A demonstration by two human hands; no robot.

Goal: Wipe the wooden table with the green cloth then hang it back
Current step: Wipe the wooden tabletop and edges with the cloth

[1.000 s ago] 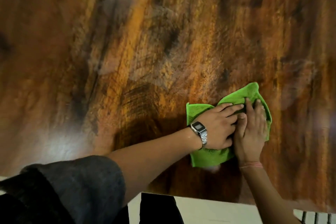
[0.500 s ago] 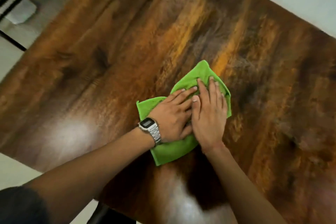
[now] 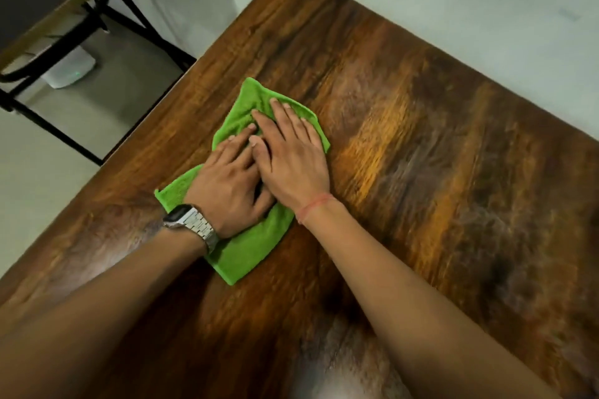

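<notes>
Hands, left (image 3: 230, 194) and right (image 3: 290, 165), flat with straight fingers atop green cloth (image 3: 249, 253), near wooden table (image 3: 421, 172) far-left corner.

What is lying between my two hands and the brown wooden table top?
Only the green cloth: the head view shows the left hand and right hand pressed flat on it, over the wooden table.

1. The big brown wooden table (image 3: 421, 155) has dark and orange streaks in its grain. It looks smooth and a bit shiny.
2. The bright green cloth (image 3: 252, 256) looks soft and fuzzy, not shiny.
3. The silver metal watch band (image 3: 202, 230) is made of small shiny links.
4. The thin red string bracelet (image 3: 312, 206) looks dull.
</notes>
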